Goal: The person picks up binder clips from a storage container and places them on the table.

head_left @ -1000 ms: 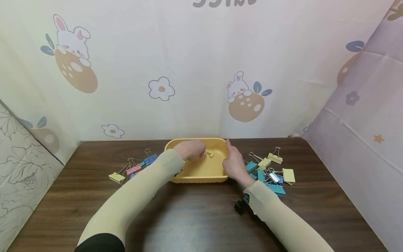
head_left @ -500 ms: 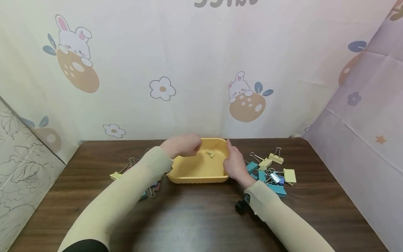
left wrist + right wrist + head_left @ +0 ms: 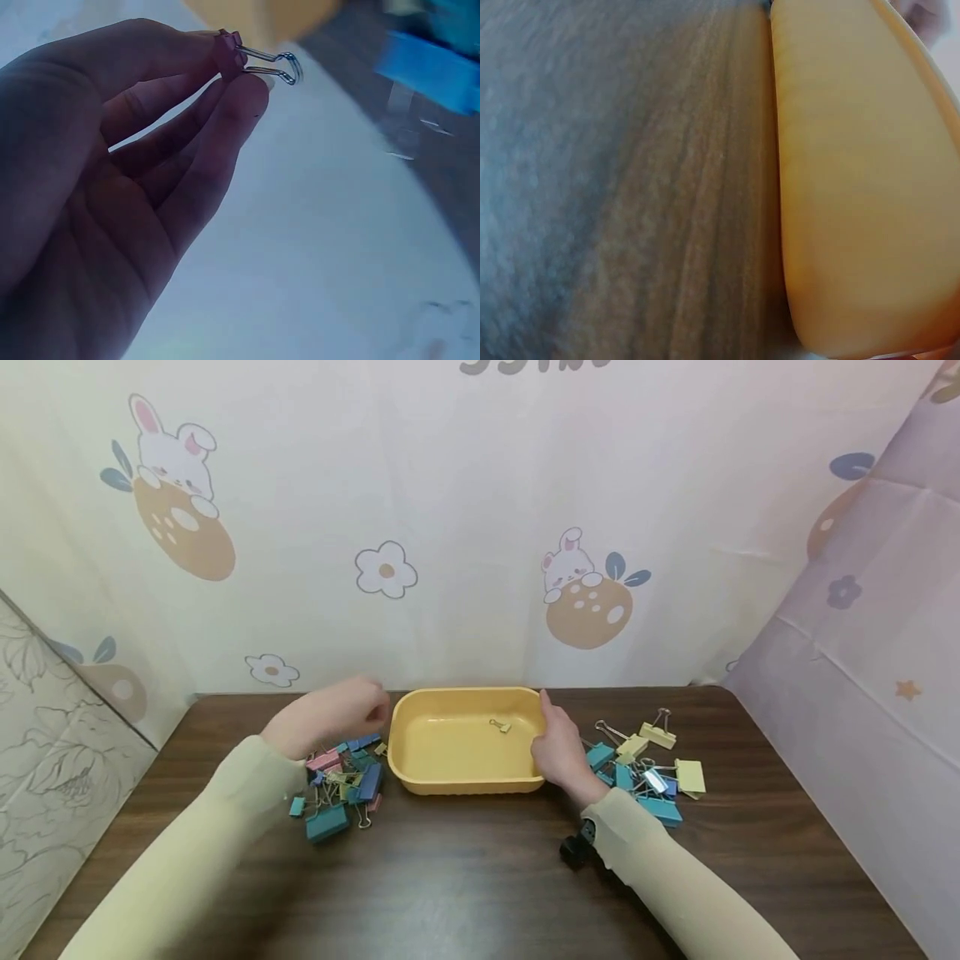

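Note:
My left hand (image 3: 330, 714) hovers above the left pile of binder clips (image 3: 326, 824), to the left of the yellow tray (image 3: 467, 787). Between thumb and fingertips it pinches a small dark pink binder clip (image 3: 228, 55), whose wire handles stick outward in the left wrist view. The head view does not show that clip. At the tray's right end my right hand (image 3: 561, 753) grips the rim, with one finger stretched along it and the thumb at the inner side. One small yellow binder clip (image 3: 504, 727) lies inside the tray, towards its back right.
Right of the tray lies a second pile of binder clips (image 3: 660, 812), teal, yellow and blue. All this stands on a dark wood table (image 3: 465, 877). A printed curtain (image 3: 465, 635) hangs right behind the table's back edge.
My left hand has come up out of the tray and moved left over the left pile, which is now more visible. The right hand and the tray have stayed put.

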`<state>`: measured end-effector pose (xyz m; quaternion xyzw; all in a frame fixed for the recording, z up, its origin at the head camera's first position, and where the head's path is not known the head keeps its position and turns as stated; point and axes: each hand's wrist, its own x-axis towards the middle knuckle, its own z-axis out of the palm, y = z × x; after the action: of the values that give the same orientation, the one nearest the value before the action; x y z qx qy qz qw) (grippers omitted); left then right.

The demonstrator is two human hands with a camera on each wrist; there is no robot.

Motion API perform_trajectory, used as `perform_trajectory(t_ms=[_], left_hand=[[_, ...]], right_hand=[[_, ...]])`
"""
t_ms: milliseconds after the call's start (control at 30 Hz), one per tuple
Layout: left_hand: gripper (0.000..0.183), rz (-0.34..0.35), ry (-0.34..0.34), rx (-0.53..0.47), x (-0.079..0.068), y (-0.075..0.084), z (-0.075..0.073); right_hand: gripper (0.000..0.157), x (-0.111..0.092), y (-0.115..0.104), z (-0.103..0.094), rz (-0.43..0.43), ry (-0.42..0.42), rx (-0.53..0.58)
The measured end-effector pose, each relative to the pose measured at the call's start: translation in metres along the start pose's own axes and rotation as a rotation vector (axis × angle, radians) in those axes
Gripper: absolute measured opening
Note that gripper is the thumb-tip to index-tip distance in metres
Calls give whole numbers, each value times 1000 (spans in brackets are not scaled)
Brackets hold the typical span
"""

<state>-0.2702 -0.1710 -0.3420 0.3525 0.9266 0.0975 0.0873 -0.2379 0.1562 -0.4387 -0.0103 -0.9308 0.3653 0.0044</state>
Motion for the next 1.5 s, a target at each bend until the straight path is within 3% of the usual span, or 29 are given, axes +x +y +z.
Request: perform_trajectory(t_ms=[167, 300, 433, 700, 1000, 1167, 1333, 1500], left_hand=[[28, -75, -39, -19, -24, -30, 20], [20, -137, -74, -57, -38, -45, 31], [18, -161, -83, -93, -45, -52, 37], [14, -180, -122, -114, -45, -56, 42], [15, -228, -140, -151, -40, -49, 36], [16, -171, -93, -107, -29, -41, 26], [17, -68, -3, -57, -10, -17, 9], [17, -15, 4, -71, 23, 17, -5]], right_hand=[[82, -1, -1, 0, 12, -12, 14], [82, -1, -1, 1, 11, -11, 15], [81, -1, 0, 0, 13, -8, 1], [80, 0, 0, 0, 17, -5, 11], [81, 0, 1, 0, 16, -3, 13], [81, 1, 0, -1, 14, -4, 9], [81, 1, 0, 1, 20, -11, 16], [81, 1, 2, 2, 27, -13, 21]])
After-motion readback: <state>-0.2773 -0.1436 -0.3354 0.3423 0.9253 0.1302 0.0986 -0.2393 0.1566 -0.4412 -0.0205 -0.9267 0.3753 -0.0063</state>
